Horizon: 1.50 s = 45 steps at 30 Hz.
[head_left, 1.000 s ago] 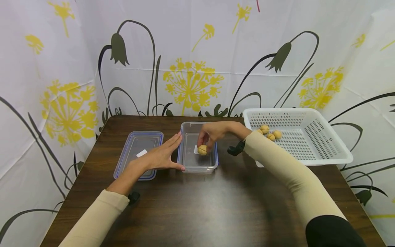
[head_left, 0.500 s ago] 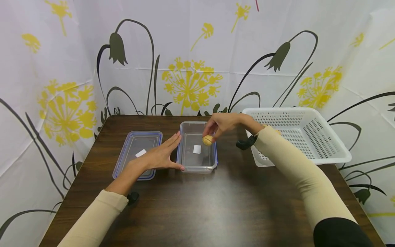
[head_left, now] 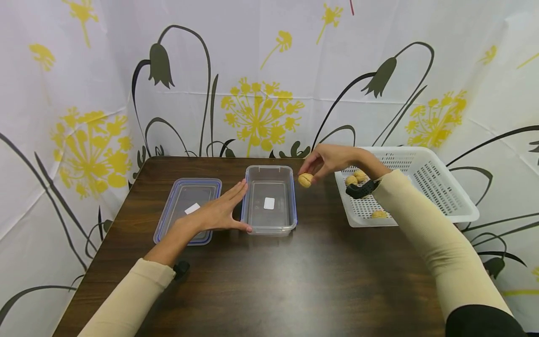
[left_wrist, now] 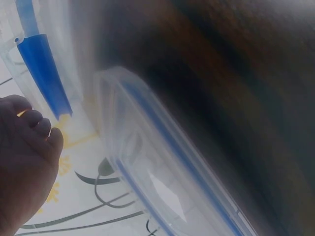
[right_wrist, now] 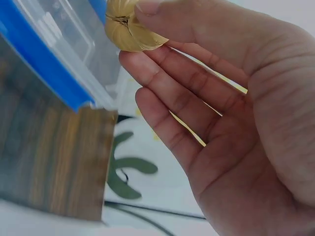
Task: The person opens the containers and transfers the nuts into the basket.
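A walnut [head_left: 305,180] is pinched between the thumb and fingers of my right hand [head_left: 330,160], in the air just right of the clear plastic box [head_left: 269,217]. The right wrist view shows the same walnut [right_wrist: 130,29] at the fingertips. My left hand [head_left: 219,213] touches the box's left side with straight fingers, thumb at the near corner. Inside the box only a white label [head_left: 269,203] shows. Several walnuts [head_left: 360,176] lie in the white basket [head_left: 452,218] on the right, partly hidden by my right wrist.
A clear lid with a blue seal [head_left: 178,196] lies left of the box, partly under my left hand. Dark wooden table [head_left: 269,281] runs in front. A flower-printed cloth [head_left: 261,56] hangs behind the table.
My right hand has lifted the walnut out of the box and carried it rightward past the rim, toward the basket. My left hand has stayed at the box.
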Available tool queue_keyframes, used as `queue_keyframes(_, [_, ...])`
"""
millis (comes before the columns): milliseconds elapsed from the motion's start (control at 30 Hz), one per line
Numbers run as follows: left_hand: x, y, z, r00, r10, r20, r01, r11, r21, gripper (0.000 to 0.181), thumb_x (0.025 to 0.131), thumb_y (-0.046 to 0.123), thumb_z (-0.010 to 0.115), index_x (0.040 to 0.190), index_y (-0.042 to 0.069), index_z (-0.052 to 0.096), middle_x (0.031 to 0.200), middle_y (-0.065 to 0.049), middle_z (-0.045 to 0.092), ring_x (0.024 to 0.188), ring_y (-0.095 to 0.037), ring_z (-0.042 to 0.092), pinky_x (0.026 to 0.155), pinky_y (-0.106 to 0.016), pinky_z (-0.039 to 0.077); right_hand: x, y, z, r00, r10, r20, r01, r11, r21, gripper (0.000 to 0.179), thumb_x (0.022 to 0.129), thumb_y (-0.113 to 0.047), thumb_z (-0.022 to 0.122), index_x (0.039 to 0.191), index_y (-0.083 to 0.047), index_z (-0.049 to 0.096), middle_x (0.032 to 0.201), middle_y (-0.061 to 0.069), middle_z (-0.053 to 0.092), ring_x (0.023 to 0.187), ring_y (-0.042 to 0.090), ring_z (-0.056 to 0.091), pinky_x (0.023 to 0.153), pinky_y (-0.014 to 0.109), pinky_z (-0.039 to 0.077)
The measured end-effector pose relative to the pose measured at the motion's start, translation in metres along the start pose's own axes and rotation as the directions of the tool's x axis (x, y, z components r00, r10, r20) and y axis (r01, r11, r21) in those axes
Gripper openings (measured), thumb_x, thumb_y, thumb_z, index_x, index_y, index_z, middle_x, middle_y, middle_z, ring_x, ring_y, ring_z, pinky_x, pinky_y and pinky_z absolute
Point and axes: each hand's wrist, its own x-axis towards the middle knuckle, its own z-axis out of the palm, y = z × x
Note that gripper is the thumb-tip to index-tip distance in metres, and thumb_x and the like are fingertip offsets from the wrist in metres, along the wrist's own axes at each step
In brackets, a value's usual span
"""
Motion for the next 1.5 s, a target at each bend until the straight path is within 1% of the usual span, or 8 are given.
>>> queue_keyframes(267, [-0.001, 0.001, -0.001, 1.0, -0.002, 0.003, 0.002, 1.0, -0.006, 0.132, 0.083, 0.063, 0.084, 0.169, 0.001, 0.006, 0.178, -0.018, -0.002, 0.164, -0.036, 0.006, 0.124, -0.063, 0.026, -0.039, 0.013, -0.018, 0.994, 0.048, -0.102, -0.049, 0.999, -0.01, 0.036, 0.09, 0.001, 0.082, 0.125, 0.003, 0.075, 0.117, 0.016, 0.078, 0.108, 0.026, 0.075, 0.096, 0.032, 0.059])
queue_keyframes(500, [-0.001, 0.002, -0.001, 1.0, -0.002, 0.002, 0.002, 1.0, -0.011, 0.132, 0.082, 0.064, 0.084, 0.169, -0.001, 0.008, 0.178, -0.016, -0.002, 0.164, -0.037, 0.007, 0.123, -0.064, 0.027, -0.074, 0.031, -0.03, 0.965, 0.159, -0.207, -0.155, 0.987, 0.035, 0.036, 0.091, -0.001, 0.081, 0.126, 0.006, 0.074, 0.113, 0.018, 0.078, 0.098, 0.016, 0.075, 0.088, 0.026, 0.06])
queue_keyframes(733, [-0.002, 0.001, 0.0, 1.0, 0.004, -0.003, -0.004, 1.0, -0.018, 0.131, 0.082, 0.063, 0.084, 0.169, -0.001, 0.008, 0.178, -0.017, -0.001, 0.164, -0.037, 0.007, 0.124, -0.064, 0.027, -0.105, 0.057, -0.041, 0.911, 0.266, -0.314, -0.256, 0.964, 0.074, 0.04, 0.091, -0.004, 0.083, 0.128, 0.005, 0.073, 0.113, 0.016, 0.079, 0.096, 0.013, 0.075, 0.086, 0.025, 0.06])
queue_keyframes(1000, [-0.001, -0.002, 0.002, 1.0, 0.011, -0.015, -0.011, 1.0, -0.013, 0.132, 0.082, 0.064, 0.083, 0.169, 0.0, 0.008, 0.178, -0.017, -0.001, 0.164, -0.037, 0.008, 0.123, -0.064, 0.029, -0.132, 0.088, -0.048, 0.839, 0.37, -0.399, -0.382, 0.923, 0.051, 0.042, 0.092, -0.012, 0.084, 0.13, 0.002, 0.072, 0.116, 0.014, 0.079, 0.096, 0.013, 0.073, 0.085, 0.021, 0.056])
queue_keyframes(1200, [-0.001, 0.0, 0.001, 1.0, 0.009, -0.018, -0.01, 1.0, -0.016, 0.132, 0.082, 0.064, 0.084, 0.168, -0.001, 0.008, 0.178, -0.017, 0.0, 0.164, -0.037, 0.008, 0.123, -0.064, 0.028, -0.146, 0.108, -0.047, 0.799, 0.421, -0.429, -0.432, 0.899, 0.076, 0.042, 0.095, -0.015, 0.081, 0.132, 0.003, 0.071, 0.122, 0.017, 0.077, 0.1, 0.016, 0.071, 0.086, 0.018, 0.053])
queue_keyframes(1367, [-0.001, 0.001, 0.001, 1.0, 0.009, -0.016, -0.01, 1.0, -0.018, 0.131, 0.083, 0.064, 0.084, 0.168, -0.001, 0.008, 0.178, -0.017, 0.0, 0.164, -0.037, 0.008, 0.123, -0.064, 0.028, -0.153, 0.13, -0.044, 0.764, 0.456, -0.457, -0.472, 0.878, 0.087, 0.043, 0.095, -0.014, 0.082, 0.131, 0.005, 0.071, 0.123, 0.018, 0.076, 0.1, 0.012, 0.071, 0.085, 0.017, 0.052])
queue_keyframes(1433, [-0.002, 0.001, 0.0, 1.0, 0.008, -0.012, -0.008, 1.0, -0.022, 0.131, 0.082, 0.063, 0.084, 0.169, 0.0, 0.008, 0.178, -0.017, -0.001, 0.164, -0.036, 0.007, 0.124, -0.063, 0.028, -0.155, 0.136, -0.042, 0.756, 0.467, -0.459, -0.482, 0.871, 0.093, 0.043, 0.094, -0.013, 0.082, 0.131, 0.006, 0.07, 0.121, 0.018, 0.077, 0.098, 0.009, 0.07, 0.084, 0.016, 0.052])
queue_keyframes(1500, [-0.002, 0.001, 0.0, 1.0, 0.006, -0.009, -0.007, 1.0, -0.024, 0.132, 0.082, 0.063, 0.084, 0.169, 0.001, 0.007, 0.178, -0.016, -0.001, 0.164, -0.036, 0.007, 0.124, -0.063, 0.027, -0.156, 0.14, -0.04, 0.757, 0.467, -0.458, -0.48, 0.872, 0.097, 0.043, 0.094, -0.011, 0.082, 0.13, 0.01, 0.069, 0.12, 0.02, 0.077, 0.097, 0.007, 0.069, 0.082, 0.015, 0.052])
